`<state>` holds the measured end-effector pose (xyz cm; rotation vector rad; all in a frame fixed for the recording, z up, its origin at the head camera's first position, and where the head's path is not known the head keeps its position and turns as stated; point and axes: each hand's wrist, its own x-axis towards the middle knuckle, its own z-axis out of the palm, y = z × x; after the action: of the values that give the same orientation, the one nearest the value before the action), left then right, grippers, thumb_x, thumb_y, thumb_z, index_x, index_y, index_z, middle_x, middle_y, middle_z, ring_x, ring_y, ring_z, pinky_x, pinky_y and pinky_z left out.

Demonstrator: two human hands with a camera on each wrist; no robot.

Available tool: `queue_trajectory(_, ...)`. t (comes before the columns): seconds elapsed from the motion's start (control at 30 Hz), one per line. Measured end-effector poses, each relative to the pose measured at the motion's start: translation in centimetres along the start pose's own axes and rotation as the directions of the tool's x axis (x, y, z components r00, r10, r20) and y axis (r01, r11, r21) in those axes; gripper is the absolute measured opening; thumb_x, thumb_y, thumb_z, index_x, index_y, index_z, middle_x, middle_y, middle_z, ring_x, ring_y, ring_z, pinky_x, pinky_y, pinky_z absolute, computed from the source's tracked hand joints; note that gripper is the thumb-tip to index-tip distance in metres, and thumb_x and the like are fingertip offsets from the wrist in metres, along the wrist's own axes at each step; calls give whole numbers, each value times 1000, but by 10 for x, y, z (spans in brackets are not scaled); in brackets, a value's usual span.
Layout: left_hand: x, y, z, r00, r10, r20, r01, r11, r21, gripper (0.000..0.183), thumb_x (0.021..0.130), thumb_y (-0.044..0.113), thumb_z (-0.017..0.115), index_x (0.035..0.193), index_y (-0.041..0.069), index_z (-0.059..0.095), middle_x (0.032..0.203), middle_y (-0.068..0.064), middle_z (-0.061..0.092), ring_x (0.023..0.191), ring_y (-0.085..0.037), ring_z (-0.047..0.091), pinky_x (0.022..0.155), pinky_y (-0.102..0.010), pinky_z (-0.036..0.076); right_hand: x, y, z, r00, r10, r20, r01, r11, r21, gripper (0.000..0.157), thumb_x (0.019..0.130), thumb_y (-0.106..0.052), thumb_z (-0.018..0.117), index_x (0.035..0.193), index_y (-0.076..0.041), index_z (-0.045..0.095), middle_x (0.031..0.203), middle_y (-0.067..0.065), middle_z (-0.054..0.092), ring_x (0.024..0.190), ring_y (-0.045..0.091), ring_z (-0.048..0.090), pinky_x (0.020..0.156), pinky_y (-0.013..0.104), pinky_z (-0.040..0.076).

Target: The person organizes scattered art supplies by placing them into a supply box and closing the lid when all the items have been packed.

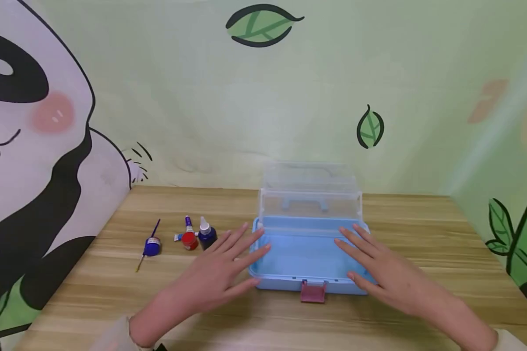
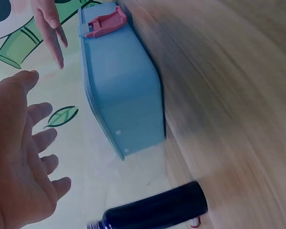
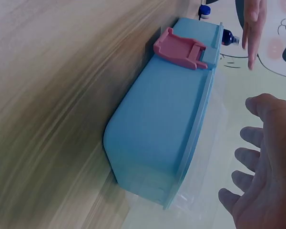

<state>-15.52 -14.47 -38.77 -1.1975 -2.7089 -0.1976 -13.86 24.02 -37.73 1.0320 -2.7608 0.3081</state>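
Observation:
A light blue plastic box [image 1: 303, 256] stands on the wooden table with its clear lid [image 1: 309, 204] tipped back. The pink latch [image 1: 313, 292] hangs down at its front. My left hand [image 1: 221, 270] is spread over the left side of the box, and my right hand [image 1: 386, 265] over the right side. Both have fingers apart and hold nothing. In the wrist views, gaps show between each hand and the blue box [image 2: 119, 71]. The box's inside appears bare in the head view.
Left of the box are a dark blue bottle [image 1: 207, 237] with a white nozzle, a red jar [image 1: 190, 240], a purple-capped tube [image 1: 188, 223] and another small tube [image 1: 178, 237]. Farther left, a thin brush [image 1: 155, 228] lies by a blue jar [image 1: 152, 247]. A printed wall [image 1: 193, 97] rises behind.

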Motion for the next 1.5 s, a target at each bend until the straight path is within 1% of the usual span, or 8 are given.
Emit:
queue_trajectory(0.17, -11, -5, 0, 999, 12, -30, -11, 1000, 29, 61, 102, 40, 58, 158, 24, 38, 169, -1, 22, 156, -28, 12, 122, -53, 24, 3, 7, -2, 1000, 24, 2, -24, 999, 20, 64, 102, -31, 62, 159, -17, 35, 166, 9, 28, 153, 37, 22, 111, 56, 39)
queue_trajectory(0.47, -32, -18, -3, 992, 29, -122, -20, 997, 71, 61, 94, 19, 70, 151, 24, 50, 166, 1, 30, 153, -31, 25, 117, -53, 33, 3, 24, -4, 991, 120, 54, -124, 989, 85, 62, 104, -36, 58, 159, -16, 36, 165, 13, 28, 149, 45, 26, 108, 62, 39)
queue_trajectory(0.6, -42, -22, -7, 984, -12, -180, 24, 998, 64, 53, 92, 16, 71, 143, 19, 59, 160, -2, 42, 147, -32, 38, 111, -53, 41, 2, 29, -4, 987, 157, 34, -159, 983, 87, 63, 102, -30, 63, 157, -12, 38, 162, 19, 32, 145, 48, 31, 107, 64, 40)
queue_trajectory(0.8, -53, -28, -9, 948, -148, -283, 164, 986, 33, 39, 89, 15, 70, 128, 14, 71, 143, -4, 61, 129, -32, 57, 101, -52, 50, 2, 42, -2, 987, 158, -1, -157, 981, 116, 67, 95, -21, 72, 153, -3, 42, 156, 26, 38, 138, 49, 40, 104, 65, 42)
queue_trajectory(0.93, -56, -34, -7, 904, -172, -392, 196, 980, 20, 33, 86, 13, 69, 118, 12, 76, 134, -4, 67, 119, -32, 64, 95, -50, 54, 2, 53, -3, 973, 228, 32, -230, 952, 203, 70, 96, -21, 72, 152, 3, 37, 153, 32, 39, 134, 53, 44, 102, 65, 43)
queue_trajectory(1.1, -58, -39, -4, 840, -192, -508, 217, 976, -10, 32, 83, 10, 67, 114, 13, 76, 126, -1, 71, 109, -26, 67, 85, -45, 56, 2, 66, -2, 927, 347, 143, -375, 852, 366, 74, 100, -28, 66, 155, 5, 29, 152, 36, 37, 125, 57, 51, 92, 61, 52)
queue_trajectory(1.23, -59, -41, -2, 809, -246, -534, 258, 965, -55, 40, 81, 8, 68, 120, 15, 74, 121, -3, 72, 104, -25, 68, 80, -45, 57, -3, 76, 0, 899, 375, 227, -438, 744, 504, 75, 102, -29, 62, 156, 7, 25, 151, 39, 34, 129, 58, 48, 94, 56, 54)
queue_trajectory(1.5, -58, -49, 2, 790, -400, -465, 355, 916, -184, 46, 83, 6, 74, 128, 13, 68, 116, -10, 73, 106, -31, 68, 82, -53, 57, -10, 90, 7, 878, 313, 362, -465, 380, 800, 73, 105, -21, 56, 155, 13, 15, 157, 39, 22, 134, 49, 47, 99, 42, 53)
